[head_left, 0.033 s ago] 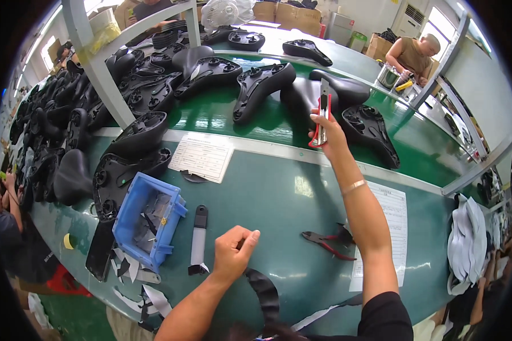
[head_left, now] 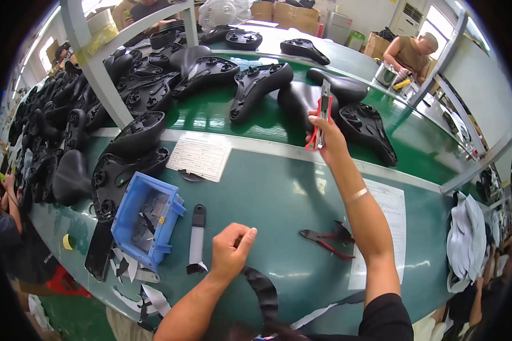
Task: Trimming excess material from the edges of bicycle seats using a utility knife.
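My right hand (head_left: 330,133) is raised over the far side of the green worktable (head_left: 267,199), closed around a red-and-silver utility knife (head_left: 324,108) with its tip pointing up. Behind the knife rests a smooth black bicycle saddle (head_left: 298,101). Low over the near middle of the table, my left hand (head_left: 230,247) is curled into a loose fist, thumb on top, and nothing shows in it. To its left lies a flat grey strip with a black holed end (head_left: 198,236). A curved black strip (head_left: 263,292) lies beside my left forearm. Red-handled pliers (head_left: 328,243) lie between my arms.
A blue bin (head_left: 170,219) of scraps stands on the left, with offcuts (head_left: 128,267) and a black phone-like slab (head_left: 98,253) beside it. Saddles (head_left: 139,133) pile up far left. Printed sheets (head_left: 200,156) lie on the table. A metal post (head_left: 99,68) rises there. A co-worker (head_left: 409,54) sits far right.
The knife in my right hand is tilted slightly differently. The whole view has shifted a little; my left hand stays curled in about the same place.
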`<state>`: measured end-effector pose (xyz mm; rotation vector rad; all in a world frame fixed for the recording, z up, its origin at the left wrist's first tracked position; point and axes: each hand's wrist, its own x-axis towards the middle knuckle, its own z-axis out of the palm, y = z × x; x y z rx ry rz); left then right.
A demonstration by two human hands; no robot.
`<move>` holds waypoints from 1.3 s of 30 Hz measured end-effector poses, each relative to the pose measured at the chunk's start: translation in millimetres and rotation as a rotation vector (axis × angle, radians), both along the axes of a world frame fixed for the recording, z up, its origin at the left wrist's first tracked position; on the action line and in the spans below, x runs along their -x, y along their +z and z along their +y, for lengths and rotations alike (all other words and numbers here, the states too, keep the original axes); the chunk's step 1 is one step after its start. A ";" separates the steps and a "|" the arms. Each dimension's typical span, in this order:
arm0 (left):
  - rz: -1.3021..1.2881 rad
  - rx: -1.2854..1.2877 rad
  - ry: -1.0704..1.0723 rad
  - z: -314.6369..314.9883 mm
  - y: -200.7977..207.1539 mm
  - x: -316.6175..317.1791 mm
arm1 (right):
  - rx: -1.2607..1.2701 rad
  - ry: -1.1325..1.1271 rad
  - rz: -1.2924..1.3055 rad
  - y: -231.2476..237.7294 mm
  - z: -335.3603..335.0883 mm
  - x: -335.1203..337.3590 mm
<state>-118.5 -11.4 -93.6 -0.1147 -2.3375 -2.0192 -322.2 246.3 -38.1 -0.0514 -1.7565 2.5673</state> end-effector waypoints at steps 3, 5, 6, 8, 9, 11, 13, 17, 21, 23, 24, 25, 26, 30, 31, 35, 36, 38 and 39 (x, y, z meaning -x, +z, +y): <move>0.152 0.104 0.035 10.3 17.3 1.8 | -0.112 0.081 -0.076 36.8 -12.7 -98.9; 0.372 0.267 0.110 21.0 33.7 13.2 | -0.238 0.232 -0.134 53.5 -15.6 -160.4; 0.532 0.493 0.120 34.5 39.1 20.3 | -0.325 0.333 -0.214 69.9 -5.2 -188.1; 0.720 0.706 0.120 44.4 54.8 32.8 | -0.480 0.557 -0.090 93.8 11.5 -205.6; 0.801 0.679 0.097 42.4 56.1 37.0 | -0.636 0.788 0.047 101.2 19.4 -210.7; 0.887 0.650 0.075 33.6 47.4 42.7 | -0.419 0.516 0.071 92.2 45.5 -196.5; 0.454 0.252 0.233 29.9 36.2 46.0 | -0.535 -0.014 0.152 97.3 67.2 -149.1; -0.102 -0.783 0.013 31.6 81.3 46.4 | 0.065 -0.364 0.058 62.4 133.7 -14.7; -0.283 -0.808 0.092 24.6 24.4 39.0 | -0.006 -0.420 0.066 22.4 159.1 114.9; -0.212 -0.551 -0.077 19.0 7.0 35.7 | 0.023 -0.449 0.012 20.5 157.7 159.3; -0.220 -0.541 -0.037 15.9 5.3 35.8 | 0.048 -0.468 0.031 14.8 143.4 176.3; -0.238 -0.542 -0.049 16.8 7.5 37.8 | 0.020 -0.493 -0.046 11.8 150.6 192.9; -0.257 -0.545 -0.064 18.2 8.2 39.1 | -0.012 -0.521 -0.122 11.7 163.1 204.2; -0.248 -0.460 -0.084 20.3 10.3 43.5 | -0.166 -0.427 -0.341 -0.2 170.3 220.9; -0.227 -0.491 -0.023 23.1 10.2 42.2 | -0.233 -0.280 -0.258 -2.9 162.3 215.4; -0.227 -0.486 -0.059 18.1 11.9 46.3 | -0.297 -0.203 -0.218 -15.8 140.3 174.2; -0.226 -0.499 -0.071 19.5 11.6 48.1 | -0.262 -0.228 -0.230 -12.5 144.7 161.6; -0.222 -0.515 -0.082 21.5 13.0 50.2 | -0.313 -0.224 -0.267 -1.7 157.9 138.4; -0.211 -0.536 -0.069 24.5 13.9 49.9 | -0.281 -0.257 -0.335 3.8 163.2 128.0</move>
